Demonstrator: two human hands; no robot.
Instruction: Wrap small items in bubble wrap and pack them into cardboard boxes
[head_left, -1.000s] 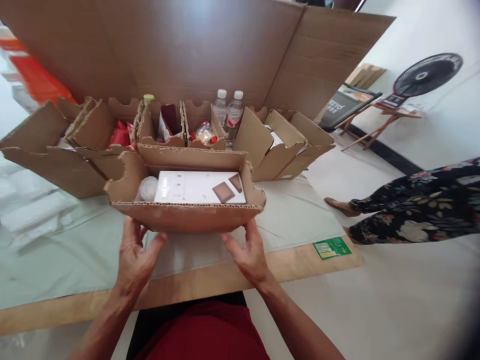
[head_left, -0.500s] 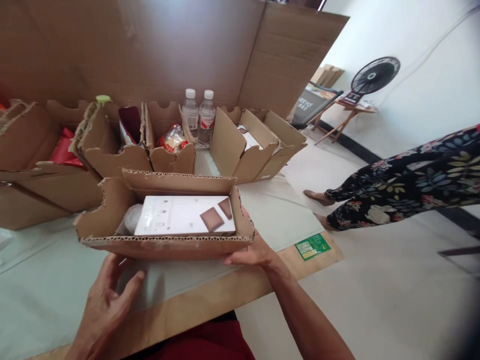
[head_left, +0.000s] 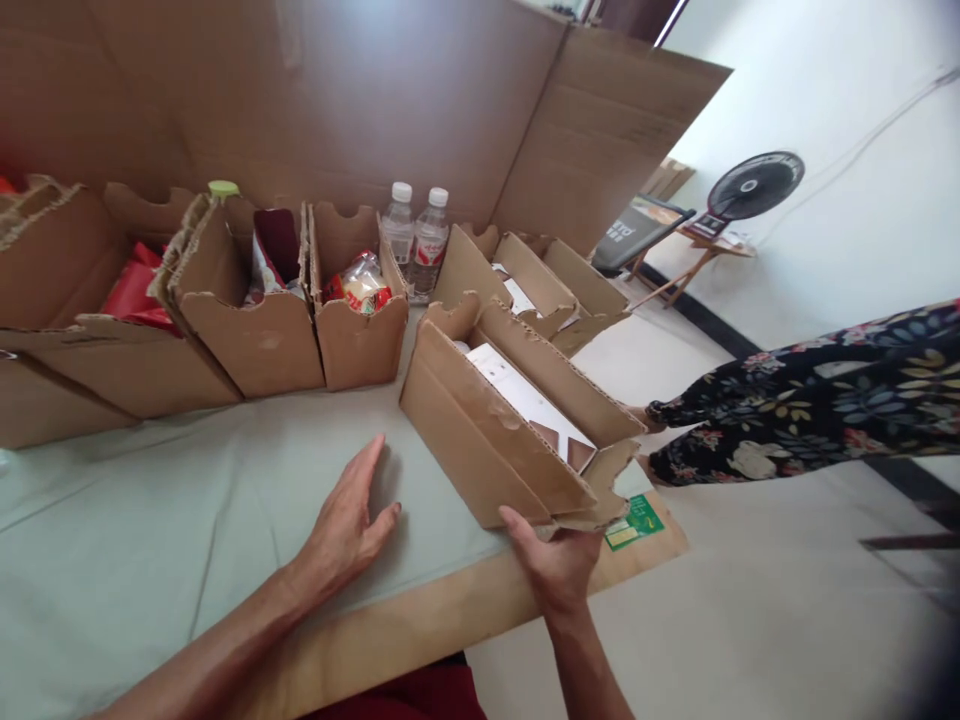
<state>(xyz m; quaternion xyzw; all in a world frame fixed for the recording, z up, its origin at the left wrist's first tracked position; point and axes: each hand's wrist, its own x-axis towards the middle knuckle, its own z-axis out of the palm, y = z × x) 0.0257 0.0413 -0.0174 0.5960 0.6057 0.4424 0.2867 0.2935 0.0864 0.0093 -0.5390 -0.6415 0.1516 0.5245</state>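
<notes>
My right hand (head_left: 556, 566) grips the near end of an open cardboard tray (head_left: 480, 440) that lies turned at an angle near the table's right corner. Inside the tray lies a white flat box (head_left: 525, 400) with brown squares printed on it. My left hand (head_left: 347, 520) rests flat on the pale green table cover (head_left: 187, 520), fingers stretched out, a short way left of the tray and holding nothing.
A row of open cardboard trays (head_left: 255, 330) with red packets and snacks stands behind, with two water bottles (head_left: 416, 235) and a tall cardboard sheet (head_left: 337, 90) at the back. A person in a floral dress (head_left: 810, 400) stands right of the table. A fan (head_left: 754, 185) stands far right.
The tray has swung from facing me squarely to an angle at the right. My left hand let go of it and now lies flat on the table.
</notes>
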